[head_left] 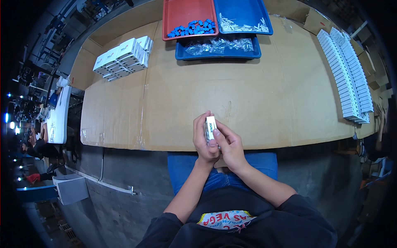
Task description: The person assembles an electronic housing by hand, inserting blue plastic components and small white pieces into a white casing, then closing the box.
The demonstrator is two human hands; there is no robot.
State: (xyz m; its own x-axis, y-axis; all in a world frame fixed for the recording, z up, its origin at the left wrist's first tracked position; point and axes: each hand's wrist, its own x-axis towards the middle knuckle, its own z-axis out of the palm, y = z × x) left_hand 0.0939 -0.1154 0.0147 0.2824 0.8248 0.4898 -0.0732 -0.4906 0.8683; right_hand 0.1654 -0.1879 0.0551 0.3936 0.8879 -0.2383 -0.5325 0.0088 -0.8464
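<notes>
Close to the table's front edge, both my hands are wrapped around one small white rectangular box-like unit (211, 124) with dark print on its face. My left hand (201, 138) cups it from the left, fingers up along its side. From the right, my right hand (230, 146) grips it, the thumb lying against its lower part. My palms and fingers hide the unit's lower end and back, so I cannot tell its full shape.
Stacked white boxes (120, 60) stand at the table's left. Long rows of white units (341, 78) line the right. At the back are a red tray (188, 16) of blue pieces, a blue tray (242, 12) of white sticks, and a lower blue tray (215, 56) with clear plastic bags.
</notes>
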